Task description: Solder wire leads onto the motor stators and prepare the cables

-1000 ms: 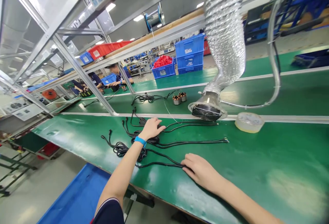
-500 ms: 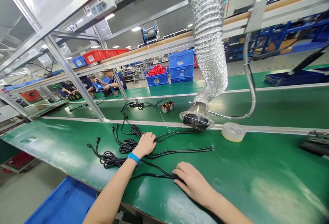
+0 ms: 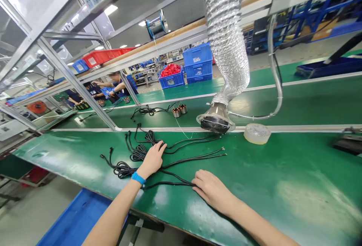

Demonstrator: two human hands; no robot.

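Several bundles of black cable lie on the green bench [image 3: 277, 185], their plug ends to the left and their wire ends to the right. My left hand [image 3: 152, 159], with a blue band at the wrist, rests over the middle bundle [image 3: 138, 152]; its fingers reach the upper bundle [image 3: 150, 136], and what lies under the palm is hidden. My right hand [image 3: 210, 188] is closed round the ends of the cables from the nearest bundle [image 3: 122, 170]. Those cable ends are hidden in its fingers.
A fume hood [image 3: 216, 119] on a silver duct hangs behind the cables, with a tape roll [image 3: 257, 133] to its right. Two copper-wound parts [image 3: 179, 110] stand beyond the rail. A blue bin [image 3: 76, 219] is below the bench edge. People work at the far left.
My left hand has shifted a little up the cables towards the upper bundle. My right hand stays on the cable ends. The view has tilted slightly, and the wire ends have spread apart.
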